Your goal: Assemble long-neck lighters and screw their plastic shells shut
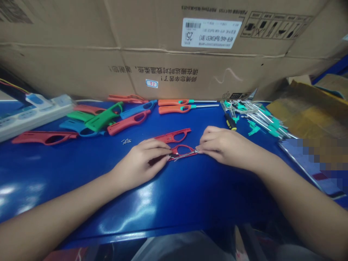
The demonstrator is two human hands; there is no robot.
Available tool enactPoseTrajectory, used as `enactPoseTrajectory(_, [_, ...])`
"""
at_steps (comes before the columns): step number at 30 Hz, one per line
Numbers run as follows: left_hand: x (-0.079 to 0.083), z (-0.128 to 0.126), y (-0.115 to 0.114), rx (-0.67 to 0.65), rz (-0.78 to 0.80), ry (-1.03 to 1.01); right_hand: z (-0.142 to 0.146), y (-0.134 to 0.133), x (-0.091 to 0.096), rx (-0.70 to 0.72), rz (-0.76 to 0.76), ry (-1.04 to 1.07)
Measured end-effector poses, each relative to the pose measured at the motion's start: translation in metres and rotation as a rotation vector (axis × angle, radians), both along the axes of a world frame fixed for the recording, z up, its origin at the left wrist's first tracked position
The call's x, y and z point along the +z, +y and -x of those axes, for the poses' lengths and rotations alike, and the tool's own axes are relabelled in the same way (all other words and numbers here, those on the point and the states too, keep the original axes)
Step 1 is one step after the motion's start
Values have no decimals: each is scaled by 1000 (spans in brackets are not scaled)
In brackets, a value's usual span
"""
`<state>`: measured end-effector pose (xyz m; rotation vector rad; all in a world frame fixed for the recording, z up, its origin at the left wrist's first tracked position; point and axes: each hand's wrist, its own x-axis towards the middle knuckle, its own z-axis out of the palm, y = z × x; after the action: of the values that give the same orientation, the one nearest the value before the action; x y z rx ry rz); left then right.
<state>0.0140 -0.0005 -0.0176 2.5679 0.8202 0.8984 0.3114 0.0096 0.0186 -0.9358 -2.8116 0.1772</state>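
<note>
Both forearms reach in from the near edge across a glossy blue table [190,195]. The left hand [144,159] lies knuckles up with its fingers curled. Its thumb and fingertips pinch the left end of a red handle shell [182,148], which lies flat on the table between the 2 hands. The right hand [223,146] has its fingers pressed together and bent down, pinching the shell's right tip. A thin metal piece [185,156] runs along the shell's near edge between the fingertips of both hands. Whether it sits inside the shell or on top of it I cannot tell.

Just behind lies another red shell [172,137], loose and untouched. A few small screws [126,141] are scattered to its left. Farther back on the left is a heap of loose shells [102,117] in green, blue and red, and 1 long red shell [45,137] lies apart at the far left. A white power strip [29,114] lies behind that.

At the back centre, 2 orange lighters [187,105] lie side by side. To their right a screwdriver [230,121] lies beside a pile of metal tubes [255,117] with teal fittings. A large cardboard box [81,54] closes off the back of the table.
</note>
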Motion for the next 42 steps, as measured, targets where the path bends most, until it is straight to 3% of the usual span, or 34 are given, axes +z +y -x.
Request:
enactPoseTrajectory(10, [-1, 2, 1, -1, -10, -3, 8, -11, 7, -112, 58, -21])
enactPoseTrajectory(17, [0, 2, 2, -42, -17, -22, 16, -1, -4, -362, 456, 199])
enactPoseTrajectory(19, [1, 1, 1, -40, -10, -32, 19, -1, -5, -396, 504, 214])
enactPoseTrajectory(42, [-3, -2, 5, -9, -28, -131, 20, -12, 0, -184, 394, 140])
